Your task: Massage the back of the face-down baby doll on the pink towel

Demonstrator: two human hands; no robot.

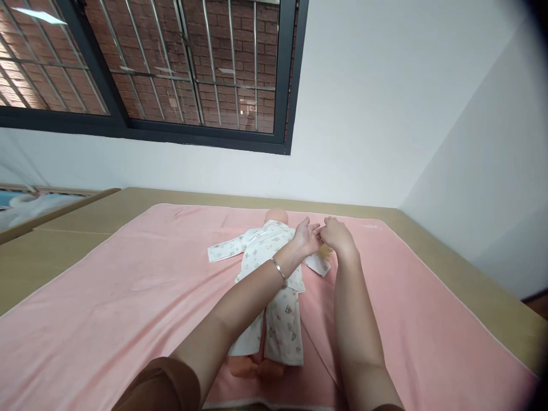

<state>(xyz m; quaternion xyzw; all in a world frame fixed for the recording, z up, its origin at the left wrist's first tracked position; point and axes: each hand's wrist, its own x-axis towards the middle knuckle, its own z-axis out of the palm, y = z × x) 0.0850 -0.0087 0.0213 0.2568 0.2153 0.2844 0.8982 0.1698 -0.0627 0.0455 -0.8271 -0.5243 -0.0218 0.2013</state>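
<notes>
A baby doll (276,216) lies on its back on a pink blanket (162,285), dressed in a white top (261,248) and white trousers (285,328) with small prints. My left hand (306,237) is over the doll's chest and shoulder on the right side, palm turned up and fingers loosely spread. Close against its fingertips is my right hand (337,234), wrist bent and fingers curled inward; whether anything is in them is hidden. A small yellowish thing (327,252) shows below my right hand, beside the doll's sleeve (317,264); its kind cannot be made out.
The blanket covers a wooden table (107,208) that stands against a white wall (351,114). Above it is a dark-framed window (285,85) with metal bars. Past the left edge lie some white and blue items (38,201).
</notes>
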